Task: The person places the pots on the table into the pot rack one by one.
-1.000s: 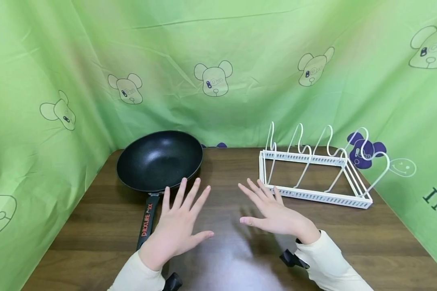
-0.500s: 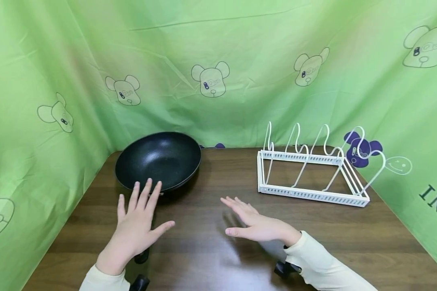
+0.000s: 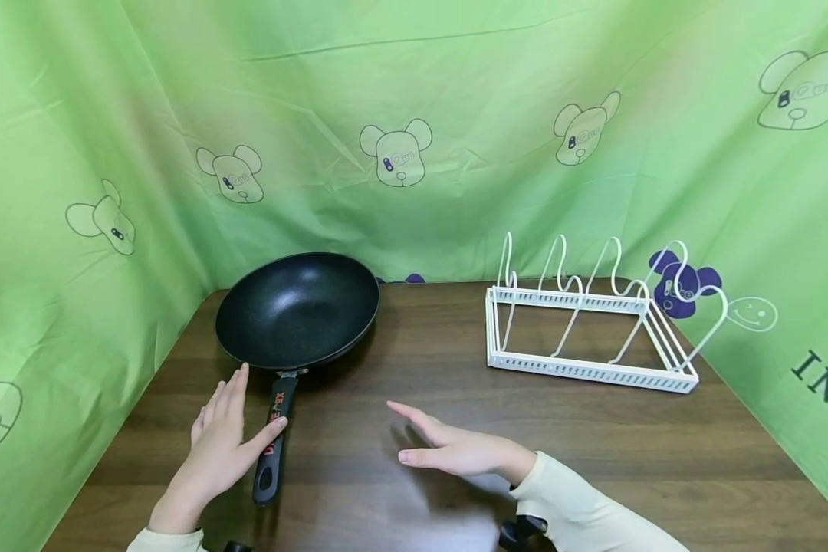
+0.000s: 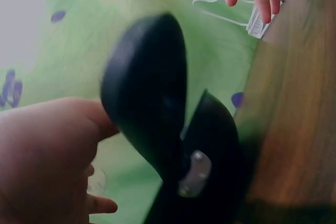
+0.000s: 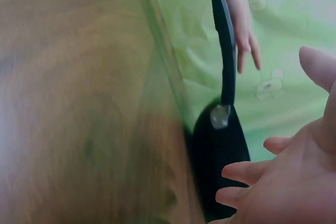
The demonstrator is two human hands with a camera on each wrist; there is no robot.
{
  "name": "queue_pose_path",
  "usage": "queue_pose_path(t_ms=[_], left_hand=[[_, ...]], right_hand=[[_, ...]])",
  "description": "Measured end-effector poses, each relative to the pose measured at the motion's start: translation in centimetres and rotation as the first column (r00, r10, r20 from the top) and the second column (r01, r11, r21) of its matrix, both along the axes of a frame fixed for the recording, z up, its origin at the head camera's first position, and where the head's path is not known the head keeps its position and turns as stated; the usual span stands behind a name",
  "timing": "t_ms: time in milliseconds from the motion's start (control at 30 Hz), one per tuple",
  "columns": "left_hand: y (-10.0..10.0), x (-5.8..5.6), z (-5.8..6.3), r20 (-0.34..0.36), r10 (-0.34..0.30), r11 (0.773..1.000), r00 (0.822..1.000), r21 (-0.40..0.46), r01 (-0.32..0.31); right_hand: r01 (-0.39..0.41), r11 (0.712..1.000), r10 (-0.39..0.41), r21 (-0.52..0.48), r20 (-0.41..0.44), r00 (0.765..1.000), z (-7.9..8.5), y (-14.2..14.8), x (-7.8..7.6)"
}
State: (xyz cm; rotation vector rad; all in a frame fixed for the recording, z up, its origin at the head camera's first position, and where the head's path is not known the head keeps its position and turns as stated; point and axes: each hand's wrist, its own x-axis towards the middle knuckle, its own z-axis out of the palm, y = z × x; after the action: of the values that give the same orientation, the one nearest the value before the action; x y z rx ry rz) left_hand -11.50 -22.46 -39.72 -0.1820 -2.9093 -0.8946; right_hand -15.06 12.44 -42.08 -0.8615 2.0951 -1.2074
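Note:
A black wok-like frying pan (image 3: 300, 310) sits at the back left of the table, its black handle (image 3: 269, 468) with red lettering pointing toward me. My left hand (image 3: 217, 452) hovers just left of that handle, fingers straight, thumb tip overlapping the handle in the head view. In the left wrist view the handle (image 4: 149, 82) looms close past the thumb. Farther right, my right hand (image 3: 455, 448) hangs over the middle of the table with fingers extended, holding nothing. The right wrist view shows its spread fingers (image 5: 247, 171) in front of the pan (image 5: 215, 156).
A white wire rack (image 3: 586, 372) with several curved uprights stands at the back right of the wooden table (image 3: 386, 491). Green printed cloth (image 3: 400, 222) hangs behind and along both sides. Black wrist devices are strapped under the sleeves.
My left hand has moved left and toward me, from over the table beside the pan, across the handle to its left side. The right hand has shifted left and toward me, turning sideways.

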Motion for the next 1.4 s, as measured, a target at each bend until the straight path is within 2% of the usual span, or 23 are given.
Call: queue_pose_path(t_ms=[167,300,500,600,700,867,933,1000,1067,1133,1167,1233,1400], left_hand=[[-0.9,-0.5,-1.2,0.062,0.034,0.99,0.998,0.134,-0.042],[-1.2,-1.0,-2.0,0.118,0.034,0.963,0.992,0.262,-0.064],[-1.1,-1.9,-3.0,0.249,-0.016,0.881,0.968,0.461,-0.104],[-1.1,-2.3,-3.5,0.304,-0.062,0.838,0.951,0.534,-0.116],[-1.2,-2.6,-3.9,0.346,-0.11,0.793,0.932,0.596,-0.128],[-1.5,-2.9,-4.7,0.397,-0.207,0.706,0.894,0.694,-0.144],[-1.8,-3.0,-5.0,0.396,-0.278,0.66,0.875,0.74,-0.126],[-2.2,-3.3,-5.3,0.374,-0.373,0.597,0.849,0.798,-0.089],[-2.7,-3.7,-5.6,0.34,-0.48,0.504,0.809,0.861,-0.063],[-3.1,-4.0,-6.0,0.289,-0.584,0.385,0.759,0.921,-0.055],[-3.2,-4.2,-6.1,0.252,-0.633,0.318,0.732,0.947,-0.051],[-3.4,-4.6,-6.5,0.185,-0.701,0.2,0.689,0.978,-0.06],[-3.0,-5.4,-6.9,0.018,-0.804,-0.057,0.595,0.993,-0.107]], right_hand=[[-0.018,0.998,0.024,-0.059,0.102,0.994,-0.5,-1.3,0.5],[-0.048,0.992,0.069,-0.119,0.172,0.983,-1.0,-2.5,0.9],[-0.057,0.981,0.107,-0.188,0.271,0.956,-1.6,-4.6,1.6],[-0.045,0.971,0.126,-0.235,0.342,0.931,-1.7,-5.7,1.9],[-0.028,0.946,0.174,-0.322,0.435,0.883,-1.6,-7.0,2.2],[0.003,0.899,0.281,-0.438,0.583,0.763,-1.1,-9.0,2.5],[0.021,0.891,0.307,-0.454,0.636,0.708,-0.9,-9.7,2.6],[0.047,0.885,0.323,-0.463,0.682,0.656,-0.6,-10.3,2.7],[0.076,0.879,0.331,-0.47,0.719,0.612,-0.4,-11.0,2.8],[0.102,0.87,0.343,-0.482,0.741,0.577,-0.3,-11.7,2.9],[0.111,0.864,0.354,-0.491,0.749,0.56,-0.3,-12.0,2.9],[0.123,0.852,0.375,-0.509,0.756,0.536,-0.4,-12.6,3.0],[0.14,0.833,0.41,-0.535,0.767,0.494,-0.4,-14.0,3.0]])
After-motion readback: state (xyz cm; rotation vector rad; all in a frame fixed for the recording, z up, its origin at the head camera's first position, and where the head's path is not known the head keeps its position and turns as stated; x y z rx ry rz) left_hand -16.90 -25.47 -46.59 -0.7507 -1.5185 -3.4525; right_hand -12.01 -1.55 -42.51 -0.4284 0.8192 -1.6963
